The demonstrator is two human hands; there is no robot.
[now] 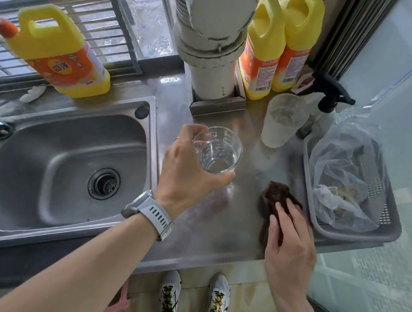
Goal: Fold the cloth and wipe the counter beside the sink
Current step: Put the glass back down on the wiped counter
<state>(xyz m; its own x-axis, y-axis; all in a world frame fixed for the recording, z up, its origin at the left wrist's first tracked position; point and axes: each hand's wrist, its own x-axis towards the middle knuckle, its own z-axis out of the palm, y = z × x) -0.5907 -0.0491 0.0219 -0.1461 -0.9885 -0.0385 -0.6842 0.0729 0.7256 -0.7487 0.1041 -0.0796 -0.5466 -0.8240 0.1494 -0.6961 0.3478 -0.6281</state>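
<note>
Brown cloth (276, 206) half hidden under flat right hand (289, 251); left hand (186, 171) grip around glass (217, 151).

1. The brushed stainless-steel tabletop (205, 222) has a dull sheen with smeared reflections.
2. On the left, the stainless-steel sink basin (46, 158) looks smooth and satiny.
3. The dark brown cloth (274, 200) on the right looks soft, matt and fuzzy.
4. The clear drinking glass (217, 152) is smooth and glossy.
5. The far yellow plastic detergent jugs (282, 33) shine, with glossy orange labels.
6. The grey perforated plastic tray (364, 233) is matt; the thin translucent plastic bag (341, 170) in it is crinkled.
</note>
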